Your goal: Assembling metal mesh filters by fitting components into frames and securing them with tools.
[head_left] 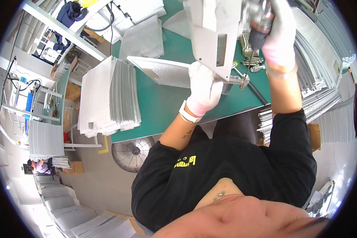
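2 gloved hands work above a green table [154, 109]. The left hand [204, 87], in a white glove with a pink cuff, has its fingers closed around the near end of a long white metal piece [206, 45]. This piece is held up over the far half of the surface, its slotted face showing and its far end cut off by the top of the view.

The right hand [281, 37], gloved the same way, is wrapped around a power screwdriver [258, 35], slightly blurred. Its long bit points down beside the near end of the white metal piece; whether the tip touches anything, I cannot tell.

Behind the left hand, a white-edged panel [170, 74] stands tilted on the surface. A tall stack of pale sheets [103, 97] fills the near left corner, and clear bags [141, 39] lie toward the far left corner. To the right, a hand tool with a dark handle [258, 95] lies with its handle end close to the near edge, and a small tray [248, 47] sits farther back. Long frames [303, 55] are piled by the right edge. A round fan [135, 151] stands below the near left corner.
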A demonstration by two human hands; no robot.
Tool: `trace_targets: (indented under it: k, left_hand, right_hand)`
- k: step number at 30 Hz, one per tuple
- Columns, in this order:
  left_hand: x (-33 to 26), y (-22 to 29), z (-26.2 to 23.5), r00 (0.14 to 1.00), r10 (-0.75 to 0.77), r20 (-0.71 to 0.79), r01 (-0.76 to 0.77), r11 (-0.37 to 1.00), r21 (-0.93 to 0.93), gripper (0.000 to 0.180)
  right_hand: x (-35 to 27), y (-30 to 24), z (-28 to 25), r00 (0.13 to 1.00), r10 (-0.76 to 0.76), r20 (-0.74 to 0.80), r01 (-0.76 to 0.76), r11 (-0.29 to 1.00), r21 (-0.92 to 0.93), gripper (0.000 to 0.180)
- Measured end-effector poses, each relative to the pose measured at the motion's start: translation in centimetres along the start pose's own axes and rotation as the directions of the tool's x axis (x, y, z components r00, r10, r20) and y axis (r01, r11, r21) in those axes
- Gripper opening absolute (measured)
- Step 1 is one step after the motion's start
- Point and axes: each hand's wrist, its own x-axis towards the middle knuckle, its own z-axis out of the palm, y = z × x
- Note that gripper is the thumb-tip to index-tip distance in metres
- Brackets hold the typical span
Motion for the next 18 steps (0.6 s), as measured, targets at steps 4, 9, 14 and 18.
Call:
trace_targets:
  k: [4, 9, 14, 18]
  left_hand:
    - [0.8, 0.1, 0.0, 0.993, 0.109, -0.042, -0.107, 0.993, 0.044, 0.039]
    - [0.6, -0.5, -0.4, 0.998, 0.064, 0.002, -0.064, 0.998, -0.024, 0.036]
    - [1.8, -0.1, 0.7, 0.997, 0.080, 0.007, -0.079, 0.993, -0.094, 0.020]
    - [2.7, 1.5, 2.0, 0.991, 0.122, -0.054, -0.096, 0.934, 0.345, 0.031]
  right_hand:
    - [-5.3, 0.2, -2.7, 0.968, -0.072, -0.239, -0.060, 0.860, -0.507, 0.038]
    - [-1.4, -1.5, 3.8, 0.951, -0.125, -0.282, 0.080, 0.983, -0.164, 0.028]
    - [1.6, -3.7, 6.1, 0.885, -0.329, -0.330, 0.217, 0.918, -0.333, 0.020]
    - [3.9, -3.9, 5.6, 0.978, -0.205, -0.049, 0.202, 0.977, -0.062, 0.015]
